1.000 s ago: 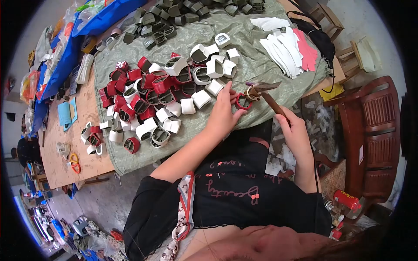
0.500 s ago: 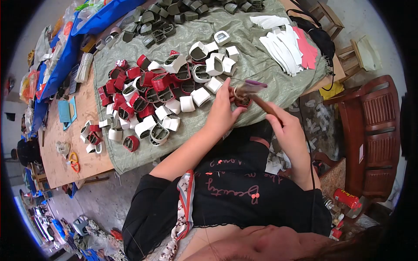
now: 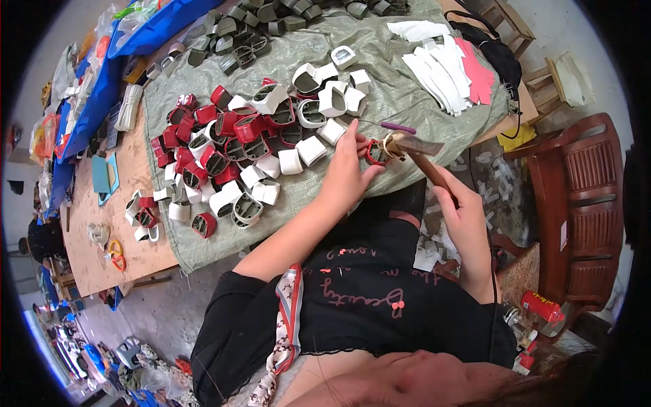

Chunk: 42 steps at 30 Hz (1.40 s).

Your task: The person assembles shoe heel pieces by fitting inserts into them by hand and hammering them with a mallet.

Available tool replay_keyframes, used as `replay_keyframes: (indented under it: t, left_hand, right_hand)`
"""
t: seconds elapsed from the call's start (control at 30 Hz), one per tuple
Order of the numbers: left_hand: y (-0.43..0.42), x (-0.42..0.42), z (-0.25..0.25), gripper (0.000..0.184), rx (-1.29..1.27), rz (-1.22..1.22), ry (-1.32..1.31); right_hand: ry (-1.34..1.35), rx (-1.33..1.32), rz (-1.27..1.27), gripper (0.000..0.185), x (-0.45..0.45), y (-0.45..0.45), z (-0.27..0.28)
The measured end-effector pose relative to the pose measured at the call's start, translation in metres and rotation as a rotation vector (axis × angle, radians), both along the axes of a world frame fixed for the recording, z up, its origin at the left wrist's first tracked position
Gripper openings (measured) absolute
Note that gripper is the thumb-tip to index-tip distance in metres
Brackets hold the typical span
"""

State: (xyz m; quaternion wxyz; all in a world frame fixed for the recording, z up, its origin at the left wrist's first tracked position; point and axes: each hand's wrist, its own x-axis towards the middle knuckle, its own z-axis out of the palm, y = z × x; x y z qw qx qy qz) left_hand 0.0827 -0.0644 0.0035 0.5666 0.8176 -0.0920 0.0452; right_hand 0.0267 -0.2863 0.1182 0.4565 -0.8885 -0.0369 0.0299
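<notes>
My left hand (image 3: 344, 166) steadies a small red hollow piece (image 3: 376, 153), shaped like a shoe heel, between thumb and fingers on the green woven sheet. A hammer (image 3: 426, 165) with a wooden handle is gripped in my right hand (image 3: 462, 203). Its metal head is just above and right of the red piece, with a pale wrapping round the top of the handle. Behind both hands lies a thin tool with a purple handle (image 3: 399, 127), its shaft pointing left. Left of my left hand spreads a pile of similar red pieces (image 3: 249, 127) and white pieces (image 3: 312, 150).
Dark green pieces (image 3: 261, 20) are heaped at the far edge. White strips (image 3: 437, 74) and pink strips (image 3: 472, 71) lie at the right. Orange-handled scissors (image 3: 116, 254) rest on the bare wood at left. A wooden chair (image 3: 590, 210) stands on the right.
My right hand and the hammer have moved right and slightly down, and the hammer head now shows clearly instead of blurred. The red piece is more exposed; my left hand has barely moved.
</notes>
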Motion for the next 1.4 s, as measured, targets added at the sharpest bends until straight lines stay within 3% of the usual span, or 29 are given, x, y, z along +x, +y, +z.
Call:
replay_keyframes:
  t: [0.37, 0.93, 1.03, 1.4]
  left_hand:
    - [-0.001, 0.0, -0.001, 0.105, 0.01, 0.003, -0.017]
    - [-0.002, -0.001, 0.005, 0.102, 0.012, 0.014, 0.004]
    - [-0.002, 0.0, 0.0, 0.107, 0.016, 0.018, -0.012]
    - [-0.001, 0.0, 0.003, 0.102, 0.029, 0.008, -0.033]
  right_hand:
    - [-0.009, -0.124, 0.053, 0.036, -0.004, -0.001, -0.018]
    - [0.007, -0.066, 0.075, 0.035, 0.003, 0.004, -0.015]
    - [-0.062, 0.02, -0.015, 0.035, -0.003, 0.001, -0.01]
    - [0.006, -0.084, 0.001, 0.036, -0.015, 0.0, -0.021]
